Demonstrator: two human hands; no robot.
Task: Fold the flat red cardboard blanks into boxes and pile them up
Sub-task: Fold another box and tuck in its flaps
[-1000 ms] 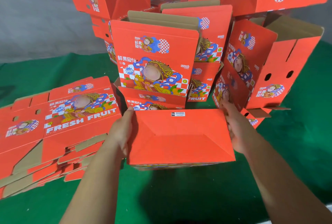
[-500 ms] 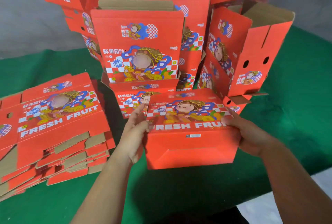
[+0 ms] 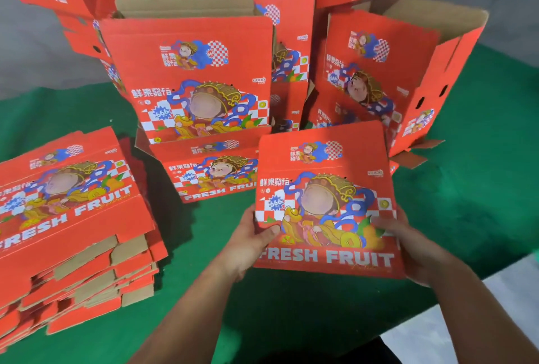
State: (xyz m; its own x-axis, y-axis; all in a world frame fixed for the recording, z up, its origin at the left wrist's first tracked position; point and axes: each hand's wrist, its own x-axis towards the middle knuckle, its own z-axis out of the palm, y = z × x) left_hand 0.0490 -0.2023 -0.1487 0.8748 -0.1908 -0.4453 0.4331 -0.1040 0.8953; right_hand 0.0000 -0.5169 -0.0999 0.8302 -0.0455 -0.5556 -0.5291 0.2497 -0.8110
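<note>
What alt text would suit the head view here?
Both hands hold a red box by its side edges, printed front facing the camera, left hand and right hand gripping it above a green table. A stack of flat blanks lies at left; folded boxes are piled behind.

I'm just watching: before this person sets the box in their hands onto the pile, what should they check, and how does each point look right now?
1. Both hands grip the held box: left hand and right hand hold opposite sides. Ok.
2. Printed front faces the person, upright. Ok.
3. Bottom flaps locked: underside hidden. Cannot tell.
4. Landing spot: the pile of folded boxes behind looks crowded and leaning. Not ok.
5. Stack of flat blanks lies apart at the left, out of the path. Ok.
</note>
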